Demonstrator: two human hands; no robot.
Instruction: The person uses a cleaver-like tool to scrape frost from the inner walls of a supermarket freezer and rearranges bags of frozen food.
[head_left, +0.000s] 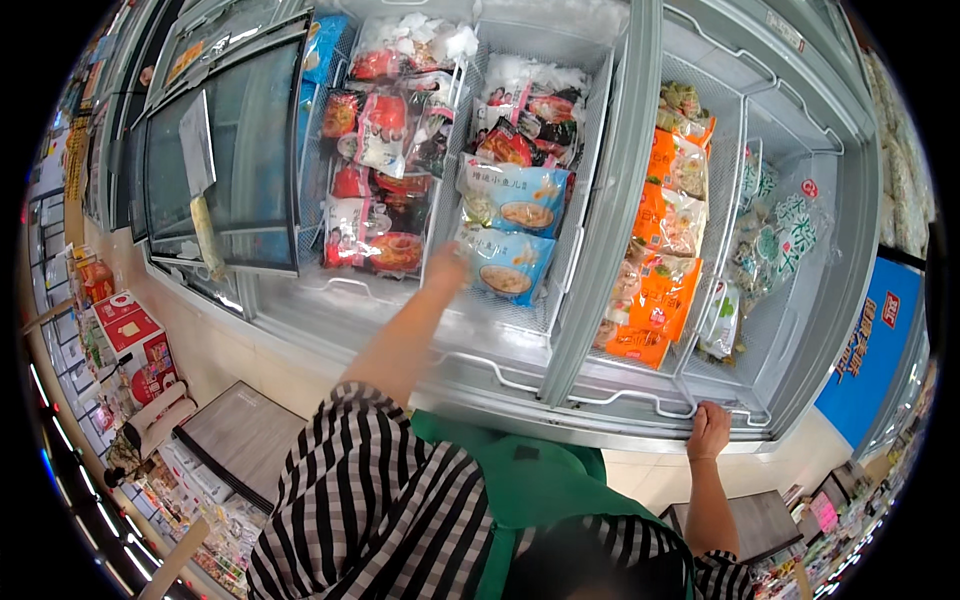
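Note:
My left hand [450, 264] reaches into the open chest freezer [480, 390] and is at the left edge of a blue bag of frozen food [505, 265]. Motion blurs its fingers, so whether it grips the bag is unclear. Just beyond lies a second blue bag [518, 197], with dark and red food packs [520, 110] behind it, all in one white wire basket [578, 220]. Off to the right, my right hand [709, 428] has its fingers curled over the freezer's front edge beside a wire basket handle [640, 400].
Orange bags [665, 215] fill a basket right of the metal divider [610, 200]. Clear and green bags [770, 245] lie farther right. More red packs [385, 130] are left, beside a dark-framed glass lid [230, 150]. A grey-topped table [245, 440] stands at lower left.

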